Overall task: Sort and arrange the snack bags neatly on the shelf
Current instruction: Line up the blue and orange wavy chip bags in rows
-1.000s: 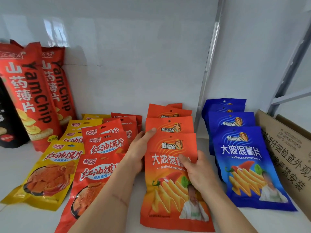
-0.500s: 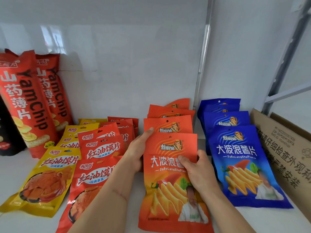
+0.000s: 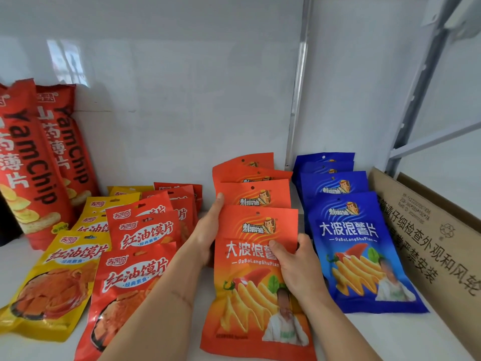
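Hands, left (image 3: 208, 230) and right (image 3: 299, 264), are gripping the front glossy orange foil chip bag (image 3: 257, 282), fingers curled round its edges, squaring its overlapping row on the white shelf (image 3: 390, 334).

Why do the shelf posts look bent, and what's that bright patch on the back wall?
Head view: the wide lens bows the metal post near the frame's edges; the patch is a window's reflection on the glossy wall; faces printed on the front orange bag are blurred.

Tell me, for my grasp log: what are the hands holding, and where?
Both hold the front orange chip bag: left hand at its upper left edge, right hand at its right edge.
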`<state>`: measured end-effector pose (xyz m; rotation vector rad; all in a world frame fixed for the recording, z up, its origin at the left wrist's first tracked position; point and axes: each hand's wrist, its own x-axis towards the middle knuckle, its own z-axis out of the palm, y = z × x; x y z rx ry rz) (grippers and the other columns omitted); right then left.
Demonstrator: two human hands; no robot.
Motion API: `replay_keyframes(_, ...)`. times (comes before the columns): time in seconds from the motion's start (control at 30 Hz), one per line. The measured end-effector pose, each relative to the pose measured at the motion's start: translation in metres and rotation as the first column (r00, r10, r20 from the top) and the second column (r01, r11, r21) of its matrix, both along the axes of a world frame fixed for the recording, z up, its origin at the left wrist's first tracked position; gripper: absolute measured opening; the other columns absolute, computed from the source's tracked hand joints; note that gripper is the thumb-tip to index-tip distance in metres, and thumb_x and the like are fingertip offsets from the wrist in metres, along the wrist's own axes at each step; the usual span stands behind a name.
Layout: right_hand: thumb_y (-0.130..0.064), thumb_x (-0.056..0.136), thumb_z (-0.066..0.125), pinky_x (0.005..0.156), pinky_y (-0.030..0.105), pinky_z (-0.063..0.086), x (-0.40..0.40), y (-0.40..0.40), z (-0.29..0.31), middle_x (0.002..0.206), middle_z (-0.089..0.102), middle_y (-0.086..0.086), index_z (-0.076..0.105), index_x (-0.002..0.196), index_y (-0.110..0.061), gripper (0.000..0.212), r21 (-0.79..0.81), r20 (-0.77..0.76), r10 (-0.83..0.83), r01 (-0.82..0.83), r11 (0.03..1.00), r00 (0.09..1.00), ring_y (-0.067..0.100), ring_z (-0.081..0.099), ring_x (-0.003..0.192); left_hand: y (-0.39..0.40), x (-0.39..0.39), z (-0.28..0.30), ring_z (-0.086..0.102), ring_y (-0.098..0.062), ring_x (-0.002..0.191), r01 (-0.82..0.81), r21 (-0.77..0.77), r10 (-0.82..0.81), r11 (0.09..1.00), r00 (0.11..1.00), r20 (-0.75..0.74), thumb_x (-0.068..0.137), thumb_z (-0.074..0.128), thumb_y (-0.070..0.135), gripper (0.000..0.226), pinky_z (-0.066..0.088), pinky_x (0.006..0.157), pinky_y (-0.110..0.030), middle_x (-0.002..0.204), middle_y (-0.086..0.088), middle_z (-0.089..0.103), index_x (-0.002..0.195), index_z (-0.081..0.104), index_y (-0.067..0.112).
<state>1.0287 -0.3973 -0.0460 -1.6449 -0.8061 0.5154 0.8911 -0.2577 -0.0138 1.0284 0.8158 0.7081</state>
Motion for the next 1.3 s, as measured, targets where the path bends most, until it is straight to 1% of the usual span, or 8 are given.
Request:
replay_keyframes(0.27, -0.041, 0.091, 0.067, 0.059, 0.021, 0.048, 0.002, -0.002, -0.002, 0.1, 0.066, -0.005, 0.049, 0.112, -0.018, 0.035, -0.001, 0.047, -0.089, 0.089, 0.996, 0.995, 0.006, 0.066, 0.082, -0.004, 0.006, 0.017, 0.075, -0.035, 0.097, -0.003, 0.054, 0.003, 0.999, 1.0, -0.004, 0.092, 0.059, 0.06, 0.055, 0.06, 0.085, -0.051, 0.108, -0.013, 0.077, 0.128, 0.063, 0.02)
replay_keyframes(0.57, -0.039, 0.093, 0.065, 0.057, 0.02, 0.038, 0.008, 0.004, 0.0, 0.097, 0.061, -0.007, 0.048, 0.111, -0.018, 0.033, -0.009, 0.125, -0.148, 0.15, 0.989, 0.981, 0.009, 0.06, 0.08, -0.013, 0.013, 0.016, 0.076, -0.03, 0.094, -0.081, 0.106, 0.092, 0.991, 0.99, -0.106, 0.072, 0.074, 0.07, 0.081, 0.058, 0.088, -0.055, 0.11, -0.006, 0.077, 0.136, 0.056, 0.023)
replay_keyframes(0.77, -0.042, 0.093, 0.064, 0.051, 0.008, 0.038, 0.008, 0.008, 0.006, 0.099, 0.063, -0.009, 0.051, 0.118, -0.018, 0.037, -0.026, 0.154, -0.045, 0.049, 0.998, 0.987, -0.008, 0.053, 0.075, -0.032, 0.002, 0.002, 0.076, -0.023, 0.084, -0.109, 0.18, 0.138, 0.978, 0.978, -0.158, 0.088, 0.077, 0.033, 0.054, 0.062, 0.064, -0.036, 0.11, -0.006, 0.072, 0.131, 0.047, 0.018)
replay_keyframes(0.87, -0.051, 0.092, 0.058, 0.062, 0.013, 0.041, 0.006, 0.003, 0.013, 0.118, 0.065, -0.003, 0.047, 0.13, -0.02, 0.05, -0.069, 0.174, 0.023, -0.011, 0.998, 0.984, -0.001, 0.058, 0.084, -0.033, -0.002, -0.005, 0.076, -0.026, 0.089, -0.145, 0.216, 0.184, 0.966, 0.968, -0.173, 0.088, 0.077, 0.035, 0.052, 0.063, 0.08, -0.046, 0.11, -0.006, 0.073, 0.128, 0.047, 0.021)
replay_keyframes(0.93, -0.055, 0.093, 0.054, 0.083, 0.024, 0.047, 0.002, -0.005, 0.021, 0.14, 0.054, 0.002, 0.033, 0.147, -0.016, 0.069, -0.124, 0.203, 0.035, -0.01, 0.992, 0.978, 0.012, 0.057, 0.111, -0.036, -0.002, -0.006, 0.076, -0.026, 0.09, -0.154, 0.253, 0.205, 0.955, 0.96, -0.188, 0.087, 0.076, 0.04, 0.053, 0.062, 0.083, -0.05, 0.11, -0.005, 0.073, 0.13, 0.049, 0.022)
replay_keyframes(1.03, -0.062, 0.092, 0.048, 0.112, 0.036, 0.032, -0.005, -0.027, 0.033, 0.162, 0.022, 0.004, 0.008, 0.158, -0.017, 0.089, -0.208, 0.29, 0.038, 0.024, 0.978, 0.956, 0.021, 0.029, 0.146, -0.04, -0.001, -0.01, 0.074, -0.025, 0.094, -0.168, 0.295, 0.236, 0.94, 0.949, -0.209, 0.089, 0.071, 0.045, 0.051, 0.061, 0.087, -0.048, 0.112, -0.002, 0.072, 0.132, 0.051, 0.024)
replay_keyframes(1.2, -0.078, 0.081, 0.046, 0.111, 0.043, 0.04, -0.039, -0.068, 0.01, 0.153, 0.032, -0.003, 0.011, 0.154, -0.031, 0.093, -0.236, 0.456, 0.084, 0.029, 0.971, 0.886, 0.021, 0.034, 0.141, -0.041, -0.003, -0.013, 0.07, -0.02, 0.093, -0.183, 0.337, 0.274, 0.924, 0.929, -0.248, 0.093, 0.064, 0.049, 0.045, 0.059, 0.083, -0.041, 0.111, -0.001, 0.068, 0.125, 0.049, 0.021)
replay_keyframes(1.3, -0.081, 0.078, 0.039, 0.118, 0.042, 0.028, -0.052, -0.07, -0.004, 0.16, 0.02, 0.0, 0.006, 0.156, -0.025, 0.102, -0.332, 0.502, 0.143, 0.037, 0.943, 0.853, 0.02, 0.022, 0.146, -0.046, -0.004, -0.011, 0.069, -0.019, 0.093, -0.151, 0.37, 0.262, 0.917, 0.926, -0.271, 0.093, 0.062, 0.052, 0.038, 0.058, 0.085, -0.039, 0.108, 0.001, 0.067, 0.116, 0.046, 0.026)
